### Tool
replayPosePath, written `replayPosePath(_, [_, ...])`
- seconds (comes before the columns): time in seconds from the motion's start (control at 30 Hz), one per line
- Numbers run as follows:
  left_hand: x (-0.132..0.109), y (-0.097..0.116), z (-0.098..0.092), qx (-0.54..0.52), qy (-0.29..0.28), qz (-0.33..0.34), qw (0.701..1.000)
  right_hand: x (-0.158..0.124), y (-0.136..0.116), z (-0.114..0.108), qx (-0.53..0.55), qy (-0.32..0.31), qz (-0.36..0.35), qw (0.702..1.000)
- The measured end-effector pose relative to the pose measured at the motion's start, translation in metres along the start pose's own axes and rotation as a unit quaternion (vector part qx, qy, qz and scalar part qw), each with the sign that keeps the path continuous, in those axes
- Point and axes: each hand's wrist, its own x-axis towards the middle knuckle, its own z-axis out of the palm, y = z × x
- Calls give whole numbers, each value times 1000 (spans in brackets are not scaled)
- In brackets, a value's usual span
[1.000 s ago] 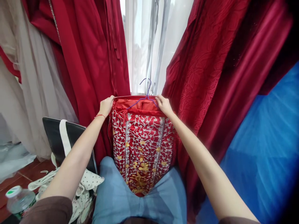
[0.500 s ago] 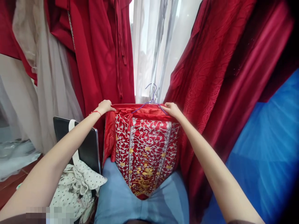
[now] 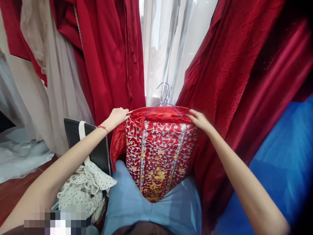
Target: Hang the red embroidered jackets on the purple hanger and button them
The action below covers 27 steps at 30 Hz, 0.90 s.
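Note:
A red embroidered skirt [image 3: 162,140] with silver scrollwork and gold motifs hangs down between my knees, its lower part resting against my blue trousers. My left hand [image 3: 119,116] is closed on the left end of its waistband, and a red string circles that wrist. At the opposite end, my right hand [image 3: 198,119] pinches the band. A thin purple wire hanger [image 3: 166,99] sits at the waistband between the hands, its hook pointing up. Red ties [image 3: 141,123] dangle near the left side. The far face of the skirt is hidden.
Red gowns [image 3: 110,58] hang at the left and more red fabric [image 3: 227,75] at the right. White curtains [image 3: 157,42] hang behind. A black panel [image 3: 97,150] leans beside my left leg, with a dotted cloth bag [image 3: 78,192]. Blue fabric [image 3: 266,169] lies right.
My hands have moved slightly apart, stretching the waistband wider and rounder. The skirt and hanger appear a little further right as the view shifts.

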Motion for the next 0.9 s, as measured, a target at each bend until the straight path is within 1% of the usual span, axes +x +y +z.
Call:
replayPosePath(0.07, [-8, 19, -17, 4, 5, -37, 999, -11, 4, 11, 41, 57, 1, 998])
replayPosePath(0.17, [-17, 53, -48, -8, 22, -100, 995, -18, 1, 23, 79, 109, 10, 991])
replayPosePath(0.2, [-20, 66, -57, -22, 25, -100, 994, -20, -1, 26, 77, 119, 13, 990])
replayPosePath(0.27, [-25, 92, -69, -70, 26, -58, 995, -23, -6, 30, 54, 138, 21, 989])
replayPosePath(0.33, [-23, 113, -70, -121, 27, -5, 992, -27, -11, 33, 19, 153, 28, 988])
replayPosePath(0.4, [-12, 122, -57, -151, 44, 7, 987, -31, -15, 36, -7, 160, 30, 987])
replayPosePath(0.43, [-3, 121, -46, -161, 60, 1, 985, -33, -16, 38, -14, 158, 27, 987])
replayPosePath(0.47, [8, 116, -31, -169, 84, -6, 982, -35, -17, 40, -18, 151, 22, 988])
replayPosePath(0.53, [29, 96, 4, -202, 157, 6, 967, -37, -17, 44, -22, 131, 10, 991])
replayPosePath(0.57, [38, 85, 22, -233, 168, 12, 958, -37, -16, 47, -22, 121, 4, 992])
replayPosePath(0.63, [52, 63, 55, -300, 133, -14, 945, -36, -15, 53, -22, 111, 0, 994])
replayPosePath(0.67, [56, 55, 68, -323, 122, -25, 938, -35, -14, 55, -23, 112, 2, 993])
replayPosePath(0.7, [58, 49, 79, -338, 121, -28, 933, -34, -14, 57, -24, 114, 8, 993])
replayPosePath(0.73, [59, 45, 87, -346, 126, -26, 929, -34, -13, 59, -26, 117, 15, 993])
replayPosePath(0.8, [56, 43, 96, -341, 150, -7, 928, -34, -13, 60, -30, 121, 28, 992])
replayPosePath(0.9, [49, 48, 99, -312, 187, -6, 931, -39, -16, 61, -30, 129, 34, 991])
